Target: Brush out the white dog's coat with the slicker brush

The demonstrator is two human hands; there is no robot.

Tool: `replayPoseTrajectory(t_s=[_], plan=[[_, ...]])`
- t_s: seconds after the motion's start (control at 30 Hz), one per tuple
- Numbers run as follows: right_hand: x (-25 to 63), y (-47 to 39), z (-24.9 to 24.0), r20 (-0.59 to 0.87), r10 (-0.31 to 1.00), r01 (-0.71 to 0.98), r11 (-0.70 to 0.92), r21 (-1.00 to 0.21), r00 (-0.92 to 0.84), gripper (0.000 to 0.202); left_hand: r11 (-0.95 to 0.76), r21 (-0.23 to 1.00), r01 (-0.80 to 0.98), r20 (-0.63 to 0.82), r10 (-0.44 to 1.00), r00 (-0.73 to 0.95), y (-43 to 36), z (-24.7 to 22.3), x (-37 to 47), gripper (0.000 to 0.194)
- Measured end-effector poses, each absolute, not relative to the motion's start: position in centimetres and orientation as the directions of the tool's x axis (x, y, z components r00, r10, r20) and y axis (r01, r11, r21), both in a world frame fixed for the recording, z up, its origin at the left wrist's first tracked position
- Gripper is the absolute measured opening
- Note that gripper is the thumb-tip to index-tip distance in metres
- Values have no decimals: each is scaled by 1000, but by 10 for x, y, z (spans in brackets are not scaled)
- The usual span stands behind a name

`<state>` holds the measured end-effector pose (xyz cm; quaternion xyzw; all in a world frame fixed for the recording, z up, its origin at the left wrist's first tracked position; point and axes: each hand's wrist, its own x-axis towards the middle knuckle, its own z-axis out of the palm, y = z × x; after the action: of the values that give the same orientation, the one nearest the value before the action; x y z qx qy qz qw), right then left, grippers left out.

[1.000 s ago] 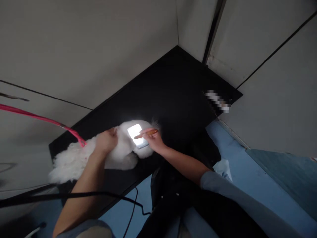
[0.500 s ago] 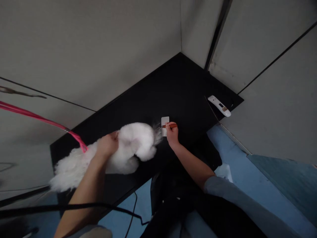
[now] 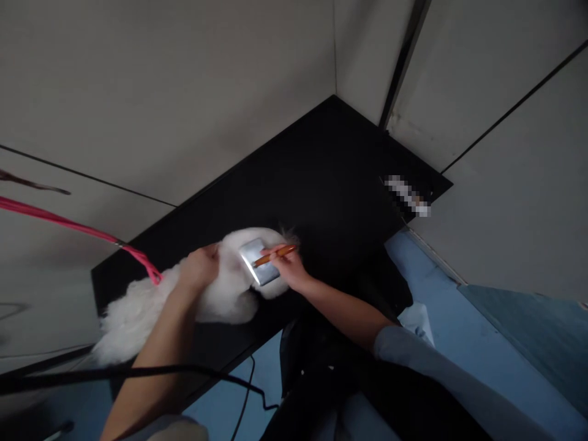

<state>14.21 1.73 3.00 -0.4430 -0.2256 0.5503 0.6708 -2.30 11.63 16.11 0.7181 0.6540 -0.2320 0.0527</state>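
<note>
A fluffy white dog (image 3: 229, 300) is on the black table (image 3: 331, 165), with a pink lead (image 3: 92, 231) reaching its neck area. My left hand (image 3: 201, 267) lies on the middle of its body, fingers closed in the fur; what they grip is hidden. My right hand (image 3: 287, 266) is closed on a brush with an orange handle (image 3: 280, 252) and a flat, shiny rectangular head (image 3: 257, 264). The brush head is over the dog's rounded rear part, close to or touching the fur.
A pale, pixelated object (image 3: 408, 196) lies near the table's right corner. A black cable (image 3: 184, 369) crosses in front of my left forearm. Grey wall panels (image 3: 184, 92) stand behind the table. The floor (image 3: 441, 294) is blue.
My right hand has moved left with the brush, from beside the dog's rear end to over its rear part. The brush head has turned. My left hand has stayed in place.
</note>
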Motion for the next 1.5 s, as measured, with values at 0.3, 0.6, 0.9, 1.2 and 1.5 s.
replayPoseTrajectory(t_s=[0.3,0.6,0.9,1.2,1.5], plan=[[133,11,34,-171,920,-552,56,-832,351,19,-136,-230,964,-406,913,32,115,164,-20,35],[154,18,25,-259,825,-550,74,-832,503,21,-94,-149,984,-421,907,23,115,163,-23,29],[157,22,35,-303,738,-481,34,-876,603,14,-93,-137,986,-463,886,19,116,166,-27,34],[146,21,36,-297,744,-460,15,-888,598,14,-101,-103,990,-470,882,41,114,164,-27,36],[153,21,33,-357,689,-487,-6,-873,631,13,-79,-135,988,-502,865,0,112,169,-20,39]])
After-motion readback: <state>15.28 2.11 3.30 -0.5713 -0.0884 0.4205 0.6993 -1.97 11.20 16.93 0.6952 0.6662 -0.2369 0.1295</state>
